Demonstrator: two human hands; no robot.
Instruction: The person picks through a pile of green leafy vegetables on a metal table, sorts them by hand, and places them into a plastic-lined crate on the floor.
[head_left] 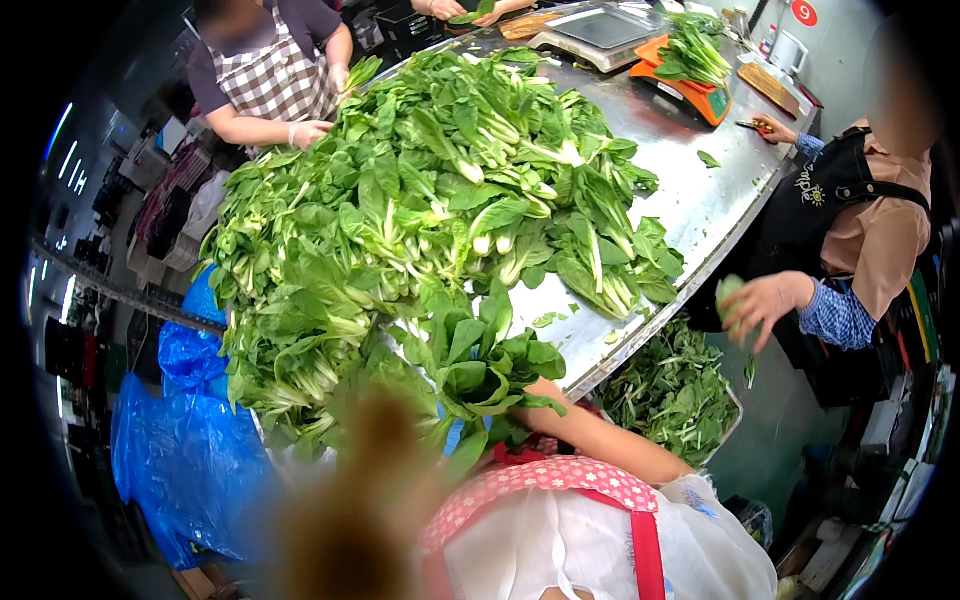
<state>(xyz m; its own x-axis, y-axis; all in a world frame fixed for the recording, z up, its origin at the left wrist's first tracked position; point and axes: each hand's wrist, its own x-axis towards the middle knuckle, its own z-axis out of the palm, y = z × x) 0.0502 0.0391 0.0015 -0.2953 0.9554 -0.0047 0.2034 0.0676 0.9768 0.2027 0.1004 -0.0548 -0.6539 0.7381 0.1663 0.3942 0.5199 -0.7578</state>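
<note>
A large heap of leafy greens (400, 190) with pale stems, looking like bok choy, covers much of the metal table (680, 190). Close in front of me, a dark green bunch of leafy greens (485, 365) stands with its leaves upward. My right forearm (615, 437) reaches left to this bunch. The leaves cover my right hand, so its fingers and grip are hidden. My left hand does not show. A blurred brown shape (355, 500) blocks the lower middle. Strips of blue material (454, 436) show beneath the bunch.
A crate of loose leaves (680, 390) sits below the table's right edge. Blue plastic bags (190, 450) hang at the left. An orange scale (700, 95) holds greens near a grey scale (600, 35). Co-workers stand around the table; one's hand (765, 305) holds something green at right.
</note>
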